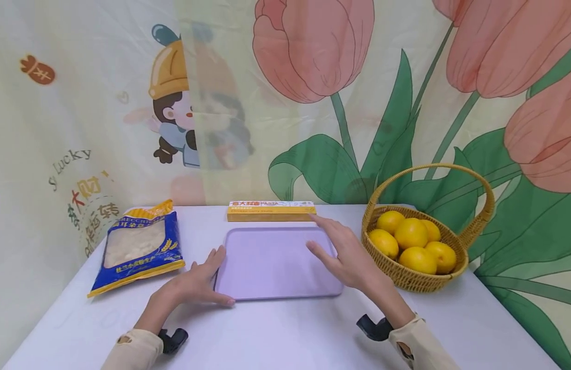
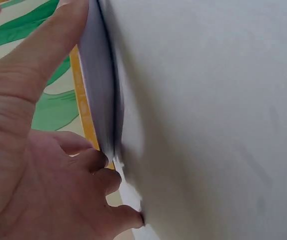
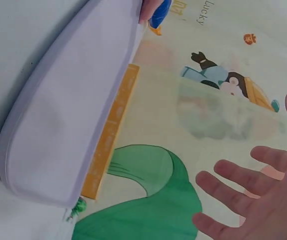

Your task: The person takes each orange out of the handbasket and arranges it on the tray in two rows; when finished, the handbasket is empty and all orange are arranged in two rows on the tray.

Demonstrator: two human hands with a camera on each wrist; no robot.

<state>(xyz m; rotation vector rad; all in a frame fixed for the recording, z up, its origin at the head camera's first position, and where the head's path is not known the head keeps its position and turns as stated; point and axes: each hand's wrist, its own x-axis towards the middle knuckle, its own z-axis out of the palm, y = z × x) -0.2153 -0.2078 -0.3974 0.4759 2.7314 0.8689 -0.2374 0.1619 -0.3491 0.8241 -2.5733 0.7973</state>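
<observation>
A light purple rectangular tray [image 1: 276,264] lies flat in the middle of the white table. At its left end is my left hand [image 1: 193,285], thumb stretched along the front left corner and fingers spread beside the left edge. The left wrist view shows the thumb and fingertips right at the side of the tray [image 2: 99,85]. My right hand [image 1: 347,254] hovers over the tray's right end with fingers extended and apart, holding nothing. From the right wrist, that hand [image 3: 256,200] appears away from the tray's rim.
Behind the tray stands a yellow and white pasta box [image 1: 271,211]. A blue and yellow bag of pasta [image 1: 137,249] lies at the left. To the right, a wicker basket [image 1: 419,280] with a tall handle holds several yellow lemons [image 1: 411,234]. A printed curtain [image 1: 313,118] hangs behind the table.
</observation>
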